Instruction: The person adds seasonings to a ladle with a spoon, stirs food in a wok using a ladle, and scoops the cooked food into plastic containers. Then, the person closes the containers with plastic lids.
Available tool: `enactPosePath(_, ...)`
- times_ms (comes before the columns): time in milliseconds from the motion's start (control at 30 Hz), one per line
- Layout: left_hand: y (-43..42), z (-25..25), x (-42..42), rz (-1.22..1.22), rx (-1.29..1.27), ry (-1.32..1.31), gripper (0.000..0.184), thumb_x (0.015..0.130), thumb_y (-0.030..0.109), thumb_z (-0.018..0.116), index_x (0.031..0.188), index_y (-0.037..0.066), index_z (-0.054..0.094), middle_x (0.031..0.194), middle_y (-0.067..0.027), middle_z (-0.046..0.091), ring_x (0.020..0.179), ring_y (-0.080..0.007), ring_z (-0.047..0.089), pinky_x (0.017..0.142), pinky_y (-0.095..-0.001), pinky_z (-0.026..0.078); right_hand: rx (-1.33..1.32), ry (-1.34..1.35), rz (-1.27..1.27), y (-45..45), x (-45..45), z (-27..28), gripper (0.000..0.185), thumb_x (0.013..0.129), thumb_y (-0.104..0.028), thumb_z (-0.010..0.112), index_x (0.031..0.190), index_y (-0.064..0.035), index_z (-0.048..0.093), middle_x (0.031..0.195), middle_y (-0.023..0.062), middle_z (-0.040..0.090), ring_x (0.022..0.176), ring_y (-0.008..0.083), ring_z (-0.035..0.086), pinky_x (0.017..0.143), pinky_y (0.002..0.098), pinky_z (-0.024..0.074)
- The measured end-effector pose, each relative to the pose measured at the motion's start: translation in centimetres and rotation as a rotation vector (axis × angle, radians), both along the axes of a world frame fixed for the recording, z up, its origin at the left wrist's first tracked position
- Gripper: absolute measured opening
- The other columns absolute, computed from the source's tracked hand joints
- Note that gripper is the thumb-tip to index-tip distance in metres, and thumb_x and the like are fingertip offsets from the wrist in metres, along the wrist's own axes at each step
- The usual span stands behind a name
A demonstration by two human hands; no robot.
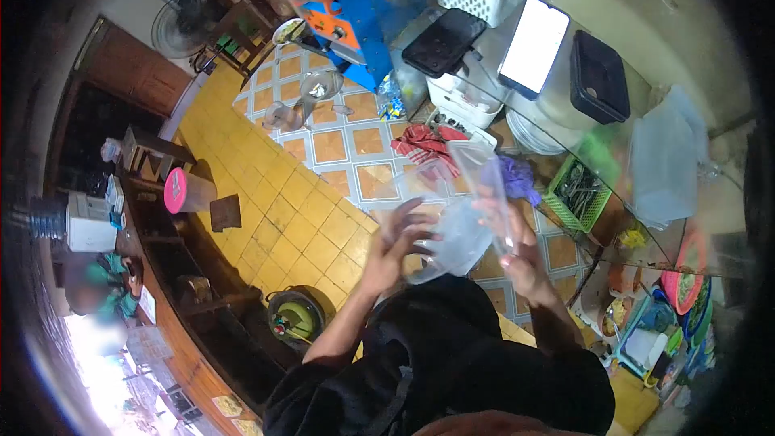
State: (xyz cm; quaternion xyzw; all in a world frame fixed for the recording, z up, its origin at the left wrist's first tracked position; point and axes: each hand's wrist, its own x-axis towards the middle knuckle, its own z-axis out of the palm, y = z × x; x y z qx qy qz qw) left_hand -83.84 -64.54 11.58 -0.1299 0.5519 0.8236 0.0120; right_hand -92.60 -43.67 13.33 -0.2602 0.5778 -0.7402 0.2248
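Before my body, over the tiled table (367, 141), my two hands are around clear plastic food containers. My left hand (393, 248) grips the left side of a clear plastic container (462, 238), its fingers curved and slightly blurred. On the other side, my right hand (517, 246) pinches a thin clear plastic lid (483, 168) held upright, with the thumb on its near edge. The see-through plastic overlaps, so I cannot tell exactly where container and lid meet. A red checked cloth (428, 144) and a purple plastic bag (519, 179) lie just beyond.
A blue and orange cup-sealing machine (343, 24) stands at the back. On the glass shelf are a lit phone (535, 47), a black container (599, 77) and stacked clear containers (666, 165). A green cutlery basket (578, 194) sits right. A person (105, 291) is at the far-left counter.
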Motion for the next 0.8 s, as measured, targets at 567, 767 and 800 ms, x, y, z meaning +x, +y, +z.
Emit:
enactPosePath(567,8.4,-6.6,48.4,1.496,0.128,-0.204,0.034,0.093,0.016,0.039,0.125,0.007,0.042,0.072,-0.006,0.055,0.048,-0.0187,0.062,0.031,-0.0217,0.039,0.157,-0.222,1.18,-26.1,30.3,-7.6,0.072,0.08,-0.037,0.061,0.136,-0.0019,0.035,0.135,0.0115,0.04,0.117,0.0215,0.046,0.09,0.0335,0.0441)
enactPosePath(767,21.6,-7.0,62.1,2.204,0.164,-0.283,0.032,0.092,0.018,0.039,0.12,0.005,0.048,0.075,-0.0071,0.056,0.049,-0.0186,0.062,0.032,-0.0213,0.039,0.321,0.101,1.63,-26.7,55.6,-11.8,0.055,0.082,-0.024,0.067,0.126,0.0001,0.045,0.125,0.0124,0.047,0.115,0.0198,0.046,0.094,0.0328,0.0396)
enactPosePath(800,23.0,-7.1,63.5,2.36,0.135,-0.327,0.032,0.093,0.021,0.041,0.12,0.005,0.047,0.075,-0.0075,0.055,0.05,-0.0185,0.062,0.032,-0.0216,0.039,-0.005,0.518,1.521,-27.2,60.1,-14.5,0.055,0.079,-0.023,0.071,0.123,0.0,0.048,0.125,0.0157,0.047,0.117,0.0259,0.046,0.097,0.035,0.0374)
